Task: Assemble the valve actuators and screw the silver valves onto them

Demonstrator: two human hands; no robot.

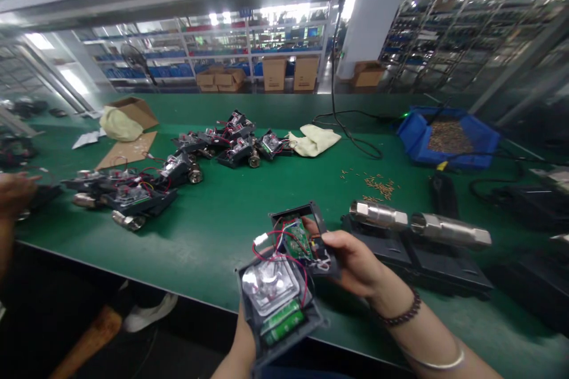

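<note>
My left hand (242, 346) comes up from the bottom edge and holds a dark housing half (278, 302) with a clear lens and a green battery in it; its fingers are mostly hidden behind the part. My right hand (355, 263) grips the other housing half (304, 237), an open black frame with a green circuit board. Red and white wires join the two halves. Both parts hang above the near edge of the green table (213, 231).
Several more wired assemblies (133, 189) lie in piles at left and centre (235, 142). Two metal cylinders (418, 225) rest on black fixtures at right. A blue bin of small parts (448, 136), loose screws (377, 186), cloths and cables lie behind. Another person's hand (15, 192) is at far left.
</note>
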